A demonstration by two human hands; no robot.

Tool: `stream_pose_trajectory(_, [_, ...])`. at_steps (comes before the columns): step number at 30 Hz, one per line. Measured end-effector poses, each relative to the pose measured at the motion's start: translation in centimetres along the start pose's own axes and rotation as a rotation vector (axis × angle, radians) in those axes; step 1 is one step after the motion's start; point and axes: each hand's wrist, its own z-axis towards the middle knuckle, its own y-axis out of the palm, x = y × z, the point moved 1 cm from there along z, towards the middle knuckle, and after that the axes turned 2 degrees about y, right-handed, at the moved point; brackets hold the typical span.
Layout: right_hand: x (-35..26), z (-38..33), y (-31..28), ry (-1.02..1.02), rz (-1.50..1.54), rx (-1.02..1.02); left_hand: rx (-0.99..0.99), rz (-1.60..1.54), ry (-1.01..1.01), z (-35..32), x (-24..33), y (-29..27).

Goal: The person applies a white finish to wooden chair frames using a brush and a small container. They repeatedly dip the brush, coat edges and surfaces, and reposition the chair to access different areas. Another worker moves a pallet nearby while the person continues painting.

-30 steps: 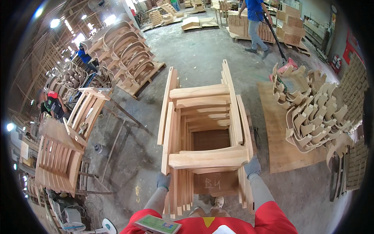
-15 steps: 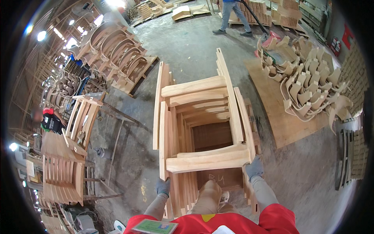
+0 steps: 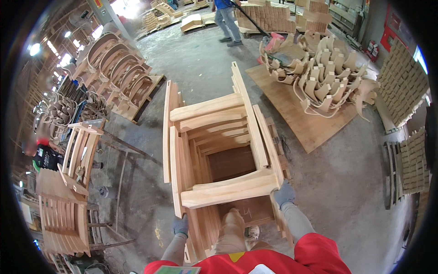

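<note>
A stack of pale wooden chair frames stands in front of me, each with side posts joined by curved cross rails. My left hand, in a grey glove, is closed round the lower end of the top frame's left post. My right hand, gloved alike, grips the near end of its right post, beside the front rail. Under the top frame, more frames are nested closely, and a brown panel shows down through the opening. My legs are close against the near side of the stack.
Curved wooden pieces are heaped on a plywood sheet at right. Curved parts stand on a pallet at far left. A person is beside a slatted wooden assembly at left. Another person holds a pallet jack's handle.
The whole scene has shifted left in the picture, as my view has turned rightward. Both hands keep hold of the top chair frame.
</note>
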Motion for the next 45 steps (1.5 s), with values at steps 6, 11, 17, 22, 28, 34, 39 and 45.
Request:
stream_pose_trajectory(6, [0.5, -0.4, 0.2, -0.057, 0.04, 0.057, 0.076, -0.072, 0.05, -0.1, -0.1, 0.6])
stream_pose_trajectory(11, [0.4, -0.7, 0.2, -0.076, 0.049, 0.082, -0.007, 0.02, 0.006, -0.5, -0.6, 0.2])
stream_pose_trajectory(17, [0.1, -1.0, -0.2, -0.095, 0.07, 0.155, 0.028, 0.032, 0.023, -0.4, 1.0, -1.2])
stream_pose_trajectory(22, [-0.1, -1.3, -0.1, -0.125, 0.037, 0.177, -0.034, -0.014, -0.048, -0.4, 0.2, -2.0])
stream_pose_trajectory(28, [0.1, -1.3, -0.3, -0.105, 0.031, 0.107, 0.017, -0.107, -0.027, -0.4, 0.2, -2.3])
stream_pose_trajectory(34, [0.3, -1.6, -0.6, -0.088, -0.028, 0.145, 0.01, -0.07, -0.006, -0.6, 0.8, -2.5])
stream_pose_trajectory(39, [-0.9, -1.7, -1.3, -0.072, 0.051, 0.079, 0.036, -0.163, 0.047, -0.2, 0.2, -2.2])
stream_pose_trajectory(45, [-0.1, -1.8, -1.2, -0.093, 0.068, 0.128, 0.073, -0.019, 0.016, -0.5, 0.4, -1.6])
